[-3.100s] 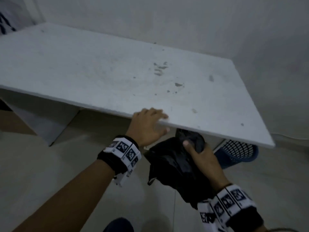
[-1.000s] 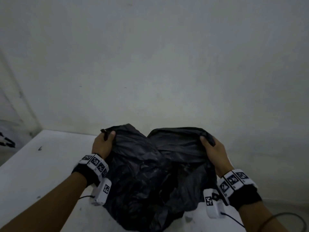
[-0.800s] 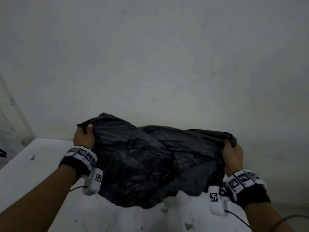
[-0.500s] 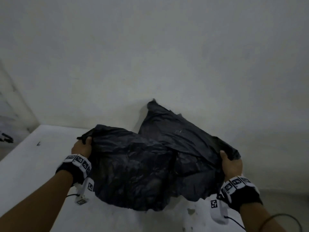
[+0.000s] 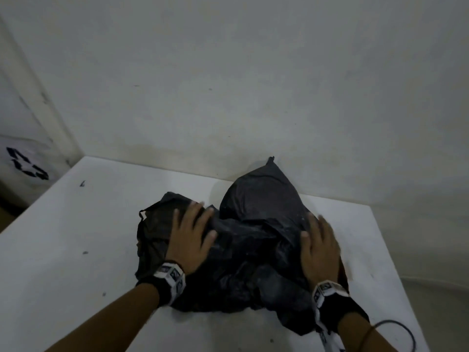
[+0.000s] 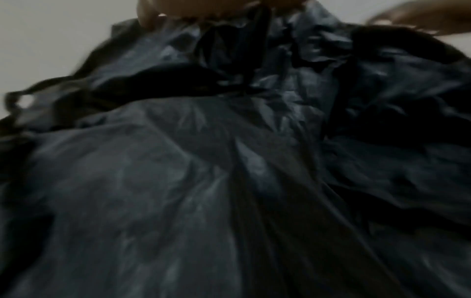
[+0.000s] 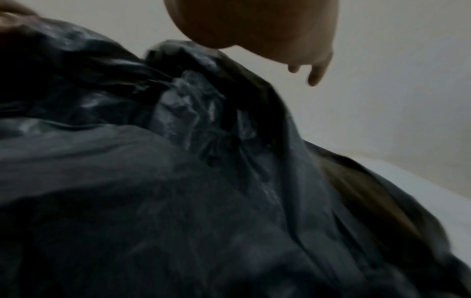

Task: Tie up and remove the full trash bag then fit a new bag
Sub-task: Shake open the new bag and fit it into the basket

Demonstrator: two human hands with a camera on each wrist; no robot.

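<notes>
A crumpled black trash bag (image 5: 253, 240) lies spread on the white table (image 5: 76, 250), one corner puffed up toward the wall. My left hand (image 5: 189, 232) lies flat on the bag's left part with its fingers spread. On the bag's right edge my right hand (image 5: 319, 247) presses down, fingers straight. The left wrist view is filled by the wrinkled black bag (image 6: 229, 171) under the palm. In the right wrist view the same bag (image 7: 178, 191) lies below my straight fingers (image 7: 316, 76), with the table's white edge to the right.
A plain white wall (image 5: 253, 85) rises right behind the table. At the far left stands a white object with a black recycling mark (image 5: 25, 166). A thin black cable (image 5: 390, 334) loops by my right wrist. Floor shows past the table's right edge (image 5: 396, 275).
Both hands held the bag up by its edges and shook it out. They have let go, the bag has dropped onto the table, and both palms now press it flat.
</notes>
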